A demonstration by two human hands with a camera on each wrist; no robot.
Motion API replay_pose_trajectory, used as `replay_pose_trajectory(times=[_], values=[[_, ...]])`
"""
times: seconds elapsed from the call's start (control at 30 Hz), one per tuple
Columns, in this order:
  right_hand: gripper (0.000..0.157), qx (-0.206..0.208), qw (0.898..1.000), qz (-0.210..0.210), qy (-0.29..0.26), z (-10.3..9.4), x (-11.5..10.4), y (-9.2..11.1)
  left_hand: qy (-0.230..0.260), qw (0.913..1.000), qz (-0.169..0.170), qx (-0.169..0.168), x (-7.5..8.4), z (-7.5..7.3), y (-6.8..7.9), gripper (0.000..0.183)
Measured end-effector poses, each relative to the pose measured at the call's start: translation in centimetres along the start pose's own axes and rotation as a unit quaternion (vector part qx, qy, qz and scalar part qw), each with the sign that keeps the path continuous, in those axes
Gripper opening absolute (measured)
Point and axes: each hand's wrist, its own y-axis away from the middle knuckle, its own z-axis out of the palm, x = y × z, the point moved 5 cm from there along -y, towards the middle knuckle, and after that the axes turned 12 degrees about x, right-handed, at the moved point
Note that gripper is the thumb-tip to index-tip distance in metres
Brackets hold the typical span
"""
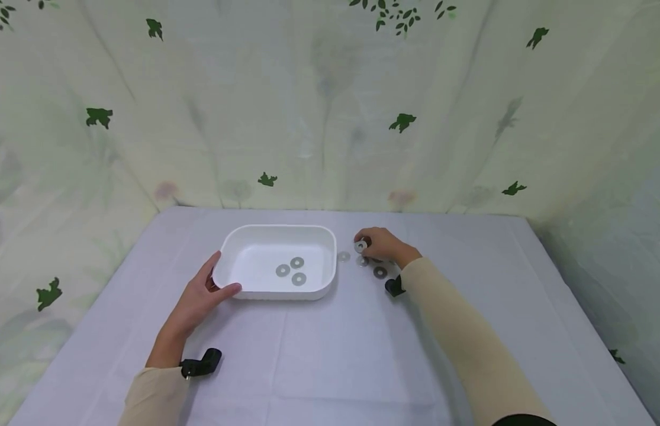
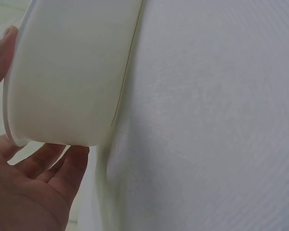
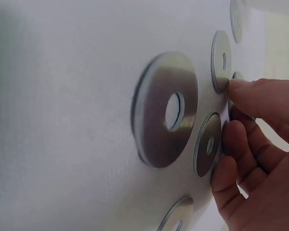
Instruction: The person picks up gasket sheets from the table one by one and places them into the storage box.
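Head view: tray (image 1: 250,260) on cloth (image 1: 319,361), three washers (image 1: 295,279) inside; left hand (image 1: 198,302) grips its left end, thumb (image 1: 232,290) on near rim (image 1: 279,291); right hand (image 1: 385,244), fingers bent, pinches a washer (image 1: 357,245) right of the tray. Left wrist: fingertips (image 2: 78,155) against outer wall (image 2: 62,77). Right wrist: loose washers (image 3: 153,120) near the hand.

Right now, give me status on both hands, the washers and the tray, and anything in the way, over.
Left hand grips white tray. Right hand pinches one washer. Three washers inside tray. Loose washer lies between tray and right hand.
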Motion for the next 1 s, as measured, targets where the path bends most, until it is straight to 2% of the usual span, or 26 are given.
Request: replay_pose_trajectory(times=[0.17, 0.33, 0.53, 0.67, 1.0], values=[[0.043, 0.000, 1.000, -0.006, 0.014, 0.1, -0.2, 0.1, 0.006, 1.0000, -0.003, 0.001, -0.2, 0.0, 0.2, 0.104], [0.042, 0.003, 1.000, -0.003, 0.001, -0.2, -0.5, 0.1, 0.003, 1.0000, -0.003, 0.004, -0.3, -0.1, 0.2, 0.104], [0.042, 0.023, 0.999, 0.015, -0.035, -1.6, -0.5, 0.4, -0.009, 1.0000, -0.001, 0.003, -0.2, 0.0, 0.0, 0.104], [0.042, 0.043, 0.998, -0.005, -0.036, -2.6, -0.5, 0.2, -0.004, 1.0000, -0.004, 0.000, -0.3, 0.1, 0.0, 0.105], [0.040, 0.060, 0.996, -0.013, -0.061, -4.1, -0.7, -0.3, -0.015, 0.9999, -0.005, -0.001, -0.3, 0.0, -0.2, 0.105]])
